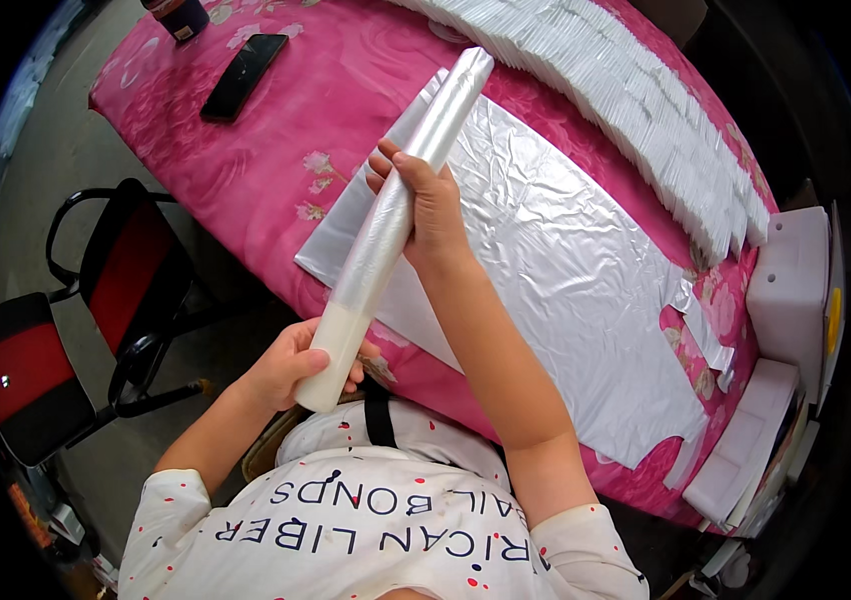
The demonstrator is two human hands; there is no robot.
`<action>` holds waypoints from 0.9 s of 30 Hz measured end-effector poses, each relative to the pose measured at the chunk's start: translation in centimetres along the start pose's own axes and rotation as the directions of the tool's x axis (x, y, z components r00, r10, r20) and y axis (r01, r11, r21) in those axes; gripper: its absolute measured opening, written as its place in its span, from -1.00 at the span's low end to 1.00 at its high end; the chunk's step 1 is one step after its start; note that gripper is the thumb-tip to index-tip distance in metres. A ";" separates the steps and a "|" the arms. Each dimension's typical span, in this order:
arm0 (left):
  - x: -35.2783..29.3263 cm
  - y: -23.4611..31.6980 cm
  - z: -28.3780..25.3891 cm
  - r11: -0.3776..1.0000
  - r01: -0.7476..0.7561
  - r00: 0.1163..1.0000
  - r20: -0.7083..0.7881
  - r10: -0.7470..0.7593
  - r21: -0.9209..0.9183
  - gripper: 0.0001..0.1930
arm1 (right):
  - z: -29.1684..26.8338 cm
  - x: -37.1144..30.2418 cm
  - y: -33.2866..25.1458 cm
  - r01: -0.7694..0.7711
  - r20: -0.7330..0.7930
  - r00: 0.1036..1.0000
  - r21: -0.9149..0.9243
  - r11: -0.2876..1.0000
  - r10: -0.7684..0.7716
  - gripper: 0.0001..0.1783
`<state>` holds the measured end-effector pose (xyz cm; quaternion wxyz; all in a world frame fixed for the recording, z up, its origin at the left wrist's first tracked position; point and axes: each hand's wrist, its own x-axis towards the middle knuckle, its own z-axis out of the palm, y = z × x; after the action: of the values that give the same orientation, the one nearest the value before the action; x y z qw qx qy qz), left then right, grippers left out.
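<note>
A long whitish tube wrapped in clear plastic film (386, 240) is held aslant above the table, its far end pointing away and to the right. My left hand (291, 365) is closed round its near, bare end, thumb on top. Farther up, my right hand (428, 205) grips the film-covered part, with its fingers curled over the far side. Beneath lies a flat silvery-white plastic bag (556, 290), creased on top, with handle cut-outs at its right end. Whether it is one bag or a stack, I cannot tell.
A pink flowered cloth (196, 170) covers the table. Long rows of folded white plastic (636, 110) line its far side. A black phone (244, 78) and a dark cup (178, 16) sit far left. White boxes (786, 290) stand right; a red-and-black chair (136, 270) stands left.
</note>
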<state>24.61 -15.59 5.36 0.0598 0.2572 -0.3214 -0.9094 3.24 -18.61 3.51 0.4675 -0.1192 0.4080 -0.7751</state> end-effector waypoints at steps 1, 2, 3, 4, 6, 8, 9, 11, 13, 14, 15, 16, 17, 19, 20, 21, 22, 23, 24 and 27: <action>0.1 0.0 0.4 0.992 0.021 0.988 0.151 -0.002 -0.127 -0.15 | 0.1 -0.9 -1.4 -0.088 0.046 0.996 0.149 0.985 0.082 -0.30; 0.5 -0.2 0.9 0.990 0.068 0.979 0.201 -0.042 -0.123 -0.14 | 0.0 -1.6 -2.5 -0.178 0.105 0.983 0.292 0.940 0.154 -0.32; 1.0 -0.4 1.4 0.986 0.115 0.965 0.250 -0.083 -0.117 -0.14 | -0.3 -2.1 -3.4 -0.141 0.080 0.989 0.260 0.955 0.124 -0.31; 1.5 -0.5 1.8 0.981 0.159 0.947 0.297 -0.121 -0.107 -0.13 | -0.8 -2.5 -4.4 -0.112 0.080 0.992 0.212 0.971 0.097 -0.29; 2.1 -0.7 2.7 0.985 0.148 0.967 0.195 -0.162 0.085 -0.21 | -1.3 -3.8 -6.3 -0.078 -0.008 0.997 -0.035 0.996 0.078 -0.27; 2.7 -0.9 3.7 0.948 0.152 0.978 0.099 -0.186 0.279 -0.28 | -2.5 -4.9 -7.3 -0.052 -0.026 0.998 -0.015 0.999 0.051 -0.26; 2.8 -0.8 4.5 0.967 0.201 0.957 0.179 -0.228 0.157 -0.36 | -3.0 -5.5 -7.7 -0.038 -0.035 0.999 -0.006 0.999 0.038 -0.25; 3.0 -1.9 4.9 0.965 0.243 0.928 0.266 -0.262 0.101 -0.34 | -3.9 -6.8 -8.0 0.026 -0.049 0.999 0.079 0.997 -0.022 -0.33; 3.3 -2.7 5.5 0.963 0.250 0.925 0.269 -0.267 0.099 -0.29 | -4.9 -7.9 -8.4 0.078 -0.079 0.995 0.116 0.990 -0.069 -0.40; 3.6 -3.0 5.9 0.965 0.232 0.939 0.231 -0.255 0.124 -0.24 | -5.5 -8.4 -8.5 0.088 -0.116 0.990 0.103 0.991 -0.076 -0.41; 3.9 -3.2 6.3 0.965 0.213 0.951 0.194 -0.240 0.150 -0.20 | -6.2 -8.9 -8.3 0.098 -0.153 0.985 0.090 0.991 -0.083 -0.43; 4.4 -3.4 6.7 0.966 0.191 0.962 0.164 -0.220 0.177 -0.15 | -6.9 -9.3 -8.2 0.112 -0.189 0.977 0.072 0.991 -0.097 -0.45; 4.9 -3.6 6.9 0.958 0.183 0.973 0.099 -0.209 0.219 -0.11 | -7.7 -9.8 -7.9 0.098 -0.180 0.979 0.009 0.995 -0.095 -0.33; 6.0 -4.6 6.5 0.926 0.132 0.987 0.041 -0.156 0.355 -0.17 | -8.2 -11.1 -6.8 0.084 -0.231 0.969 -0.031 0.996 -0.089 -0.33; 6.3 -4.9 6.4 0.902 0.106 0.992 0.015 -0.123 0.418 -0.20 | -8.6 -11.5 -6.5 0.074 -0.257 0.963 -0.050 0.996 -0.085 -0.33; 6.0 -5.0 6.6 0.829 0.090 0.992 0.023 -0.123 0.552 -0.59 | -9.3 -11.9 -6.5 0.067 -0.275 0.958 -0.067 0.996 -0.083 -0.34; 5.8 -5.1 6.6 0.825 0.174 0.978 0.002 -0.207 0.537 -0.61 | -9.9 -12.2 -6.4 0.058 -0.298 0.951 -0.078 0.995 -0.079 -0.35; 5.7 -5.0 6.5 0.814 0.257 0.957 -0.021 -0.289 0.521 -0.64 | -10.7 -12.3 -6.3 0.047 -0.319 0.945 -0.089 0.995 -0.073 -0.36; 5.6 -5.0 6.5 0.795 0.340 0.928 -0.043 -0.369 0.503 -0.66 | -12.2 -11.8 -6.5 0.062 -0.338 0.935 -0.136 0.989 -0.105 -0.38; 4.5 -5.2 5.4 0.729 0.412 0.885 -0.050 -0.463 0.547 -0.72 | -17.3 -11.1 -9.4 0.150 -0.403 0.877 -0.290 0.945 -0.263 -0.44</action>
<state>18.29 -9.79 3.78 -0.2460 0.2904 -0.4982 -0.7790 -6.48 1.69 1.63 0.2594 -0.0437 0.5811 -0.7701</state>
